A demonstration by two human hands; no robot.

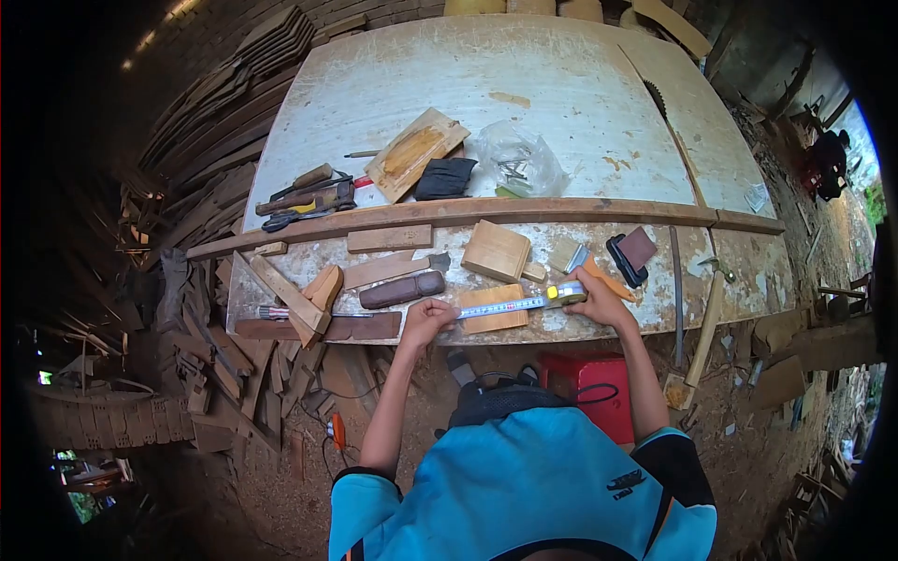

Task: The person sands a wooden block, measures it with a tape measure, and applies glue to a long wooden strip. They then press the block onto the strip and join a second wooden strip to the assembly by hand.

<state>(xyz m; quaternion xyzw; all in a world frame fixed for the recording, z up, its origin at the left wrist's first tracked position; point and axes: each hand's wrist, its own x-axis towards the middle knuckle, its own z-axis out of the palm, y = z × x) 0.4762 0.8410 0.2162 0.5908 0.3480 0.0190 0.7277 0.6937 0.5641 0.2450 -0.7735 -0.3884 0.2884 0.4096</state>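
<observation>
Left hand: my left hand (426,318) is closed on the free end of the tape measure (510,305), pinning it at the left edge of the small wood block (493,308).

Right hand: my right hand (599,301) grips the yellow case of the tape measure at the right, just past the block's other edge, fingers wrapped round it.

Tape: the blade is drawn out flat across the top of the block, running from about 9 o'clock to 3 o'clock between my hands.

Block: it lies at the near edge of the workbench (580,103), at 6 o'clock from the long wooden strip (486,213) that crosses the bench.

Neighbours: a dark rounded piece (402,289) sits at 9 o'clock from the block, a paler square block (496,251) at 12 o'clock, a dark flat wallet-like thing (631,254) at 1 o'clock from my right hand.

Further back: a plastic bag of nails (517,161) and a bundle of hand tools (307,198) lie beyond the strip, well apart from my hands.

Doing it well: I judge the reading will be true only if the blade stays taut, flat on the wood and square to its edges; I should keep the end flush with the left edge and not let it creep.

Risk: a sagging or slanted blade would read long.
</observation>
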